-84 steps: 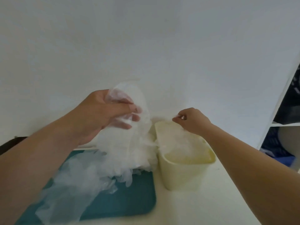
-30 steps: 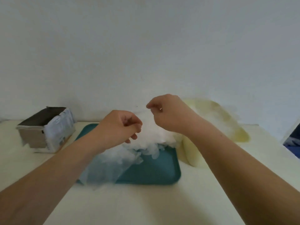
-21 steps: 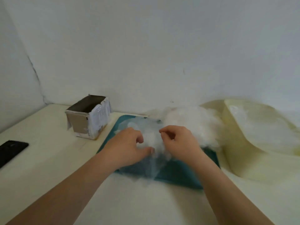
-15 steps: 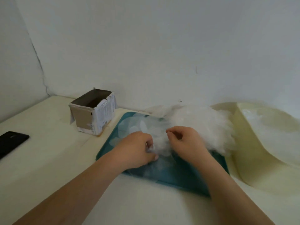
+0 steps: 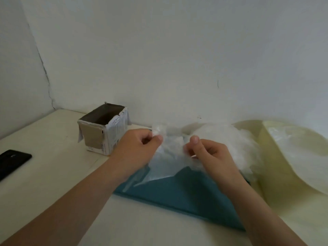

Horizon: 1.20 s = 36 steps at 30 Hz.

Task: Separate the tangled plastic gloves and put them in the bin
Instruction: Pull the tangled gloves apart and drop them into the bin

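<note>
Plastic gloves (image 5: 223,144) lie heaped on the far right of the tray (image 5: 186,197). Half a second ago both hands dug into the heap; now the left hand (image 5: 136,150) and right hand (image 5: 211,157) each pinch one glove (image 5: 168,160), raised above the tray, starting another separation.

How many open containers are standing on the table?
2: the cardboard box left of the teal tray, and the cream bin right of it, partly out of frame. None seems hidden.
</note>
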Each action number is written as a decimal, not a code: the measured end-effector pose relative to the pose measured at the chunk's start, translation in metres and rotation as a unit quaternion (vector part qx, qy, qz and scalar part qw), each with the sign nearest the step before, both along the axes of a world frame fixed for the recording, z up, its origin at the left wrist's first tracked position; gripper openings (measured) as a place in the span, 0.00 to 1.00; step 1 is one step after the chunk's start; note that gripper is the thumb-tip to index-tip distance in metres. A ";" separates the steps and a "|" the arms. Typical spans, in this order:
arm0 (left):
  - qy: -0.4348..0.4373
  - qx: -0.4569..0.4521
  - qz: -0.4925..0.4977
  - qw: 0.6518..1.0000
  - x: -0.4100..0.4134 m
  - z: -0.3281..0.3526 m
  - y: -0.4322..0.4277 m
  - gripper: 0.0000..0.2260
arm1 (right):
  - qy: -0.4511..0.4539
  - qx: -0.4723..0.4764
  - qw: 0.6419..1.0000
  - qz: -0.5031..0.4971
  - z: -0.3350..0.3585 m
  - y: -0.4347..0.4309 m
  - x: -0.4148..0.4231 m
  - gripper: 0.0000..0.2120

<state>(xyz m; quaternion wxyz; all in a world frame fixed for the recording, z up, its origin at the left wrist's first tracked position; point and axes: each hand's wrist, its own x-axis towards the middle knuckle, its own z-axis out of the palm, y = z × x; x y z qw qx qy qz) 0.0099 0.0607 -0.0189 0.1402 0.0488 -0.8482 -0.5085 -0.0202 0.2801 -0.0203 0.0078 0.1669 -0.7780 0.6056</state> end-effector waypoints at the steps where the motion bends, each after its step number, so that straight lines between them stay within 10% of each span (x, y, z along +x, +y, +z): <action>1: -0.020 0.077 0.006 0.997 0.000 0.001 0.002 0.18 | -0.013 -0.004 0.999 0.030 0.002 0.000 0.002 0.39; 5: -0.052 0.264 -0.007 0.963 0.003 0.010 0.008 0.12 | -0.027 -0.016 0.997 0.075 0.010 -0.006 0.010 0.21; 11: -0.058 0.305 -0.060 0.949 0.011 0.014 0.020 0.09 | -0.040 -0.086 0.994 0.060 0.009 -0.011 0.014 0.10; 18: 0.055 0.009 0.079 0.995 0.006 0.010 0.008 0.22 | -0.042 -0.181 0.982 -0.033 0.011 -0.003 0.002 0.08; 23: 0.058 -0.026 -0.045 0.997 0.012 0.020 0.002 0.39 | -0.085 -0.218 0.972 0.018 0.021 0.006 0.000 0.15; 29: -0.002 0.106 -0.105 0.989 0.006 0.004 0.007 0.11 | -0.072 -0.111 0.991 0.034 0.020 0.006 0.001 0.13; 36: -0.021 0.142 -0.134 0.980 0.007 0.000 0.016 0.05 | -0.069 -0.137 0.988 0.011 0.016 0.006 -0.001 0.08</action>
